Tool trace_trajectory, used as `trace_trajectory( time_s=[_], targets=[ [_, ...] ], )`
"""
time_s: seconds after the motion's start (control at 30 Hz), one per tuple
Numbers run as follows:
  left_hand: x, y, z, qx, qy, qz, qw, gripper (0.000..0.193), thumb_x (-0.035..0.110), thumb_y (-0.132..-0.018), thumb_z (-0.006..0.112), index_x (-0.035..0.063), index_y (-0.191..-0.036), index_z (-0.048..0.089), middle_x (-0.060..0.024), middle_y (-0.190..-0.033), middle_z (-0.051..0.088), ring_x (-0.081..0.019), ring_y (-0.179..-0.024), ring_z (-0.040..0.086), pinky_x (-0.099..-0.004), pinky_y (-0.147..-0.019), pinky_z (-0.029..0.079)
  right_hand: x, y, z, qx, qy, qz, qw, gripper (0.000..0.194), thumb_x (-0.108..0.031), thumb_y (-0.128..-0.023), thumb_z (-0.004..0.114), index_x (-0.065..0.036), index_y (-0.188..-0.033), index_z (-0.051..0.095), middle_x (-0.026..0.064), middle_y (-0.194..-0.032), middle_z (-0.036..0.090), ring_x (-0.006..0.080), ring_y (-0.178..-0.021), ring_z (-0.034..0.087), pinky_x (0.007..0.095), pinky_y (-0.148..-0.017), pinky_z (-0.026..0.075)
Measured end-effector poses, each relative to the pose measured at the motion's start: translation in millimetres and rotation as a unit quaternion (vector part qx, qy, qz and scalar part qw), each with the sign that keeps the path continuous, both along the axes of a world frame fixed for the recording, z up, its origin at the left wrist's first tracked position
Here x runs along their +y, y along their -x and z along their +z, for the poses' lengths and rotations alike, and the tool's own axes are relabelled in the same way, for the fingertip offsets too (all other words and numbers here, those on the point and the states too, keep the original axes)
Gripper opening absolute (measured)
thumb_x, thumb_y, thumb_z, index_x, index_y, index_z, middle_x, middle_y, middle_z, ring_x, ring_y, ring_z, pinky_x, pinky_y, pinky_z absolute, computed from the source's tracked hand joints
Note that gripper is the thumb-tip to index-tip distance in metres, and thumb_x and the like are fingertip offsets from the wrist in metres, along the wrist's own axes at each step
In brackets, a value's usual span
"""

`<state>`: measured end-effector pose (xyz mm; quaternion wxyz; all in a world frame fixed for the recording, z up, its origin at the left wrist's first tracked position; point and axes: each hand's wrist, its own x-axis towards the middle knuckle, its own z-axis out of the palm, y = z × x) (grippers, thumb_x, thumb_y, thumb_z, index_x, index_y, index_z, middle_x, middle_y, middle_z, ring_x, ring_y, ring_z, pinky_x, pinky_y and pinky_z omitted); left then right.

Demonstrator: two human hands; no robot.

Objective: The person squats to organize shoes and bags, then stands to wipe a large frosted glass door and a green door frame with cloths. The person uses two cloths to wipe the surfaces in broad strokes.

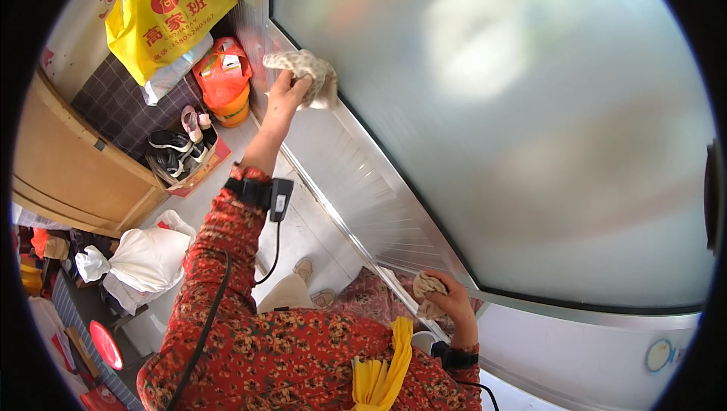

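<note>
My left hand grips a spotted cloth against the metal frame at the edge of a frosted glass pane. Lower down and to the right, my right hand holds a crumpled light cloth near the lower corner of the same frame. Beneath the glass runs a ribbed metal panel. Both sleeves are red with a floral pattern, and each forearm bears a black strap with a cable. Something yellow hangs in front of my chest.
At the upper left are a yellow bag, an orange bucket with a red plastic bag, and a box of shoes. A wooden cabinet and a tied white bag stand at the left. A patterned mat lies by my feet.
</note>
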<state>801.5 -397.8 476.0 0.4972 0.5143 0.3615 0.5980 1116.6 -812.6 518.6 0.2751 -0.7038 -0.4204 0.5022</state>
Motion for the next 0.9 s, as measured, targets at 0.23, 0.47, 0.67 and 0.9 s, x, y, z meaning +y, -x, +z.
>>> trace_trajectory(
  time_s=[0.23,0.47,0.67,0.9],
  targets=[
    [-18,-50,-34,0.297,-0.03,0.082,0.951,0.023,0.023,-0.082,0.067,0.0043,-0.095,0.065,-0.011,-0.099,0.06,-0.0322,-0.087,0.061,-0.0404,-0.079,0.049,11,6,6,0.016,-0.017,0.021,1.0,0.051,0.002,-0.075,0.066,-0.004,-0.125,0.06,0.0057,-0.119,0.063,0.014,-0.108,0.059,0.0277,-0.094,0.046],
    [-111,-84,-19,0.396,-0.161,0.057,0.902,0.015,0.017,-0.078,0.069,0.0102,-0.09,0.069,-0.0105,-0.093,0.062,-0.0313,-0.09,0.063,-0.0416,-0.074,0.055,3,-5,11,0.016,-0.027,0.057,0.998,0.049,0.001,-0.076,0.065,-0.006,-0.123,0.06,0.0081,-0.12,0.063,0.0182,-0.109,0.059,0.0298,-0.096,0.045],
    [-214,-136,4,0.374,-0.239,-0.085,0.892,0.014,0.016,-0.077,0.068,0.0108,-0.09,0.07,-0.0089,-0.095,0.064,-0.0293,-0.093,0.063,-0.0395,-0.073,0.055,-45,-39,14,0.001,-0.072,0.1,0.992,0.051,0.004,-0.077,0.065,-0.004,-0.127,0.058,0.0052,-0.122,0.062,0.0143,-0.112,0.057,0.0285,-0.098,0.044],
    [-326,-216,6,0.371,-0.281,-0.269,0.843,0.018,0.021,-0.081,0.065,0.0109,-0.096,0.07,-0.013,-0.097,0.065,-0.0316,-0.09,0.064,-0.0395,-0.074,0.053,-123,-81,20,-0.016,-0.115,0.109,0.987,0.047,-0.004,-0.076,0.068,-0.007,-0.122,0.061,0.0103,-0.118,0.063,0.0231,-0.108,0.061,0.0315,-0.095,0.046]
  ],
)
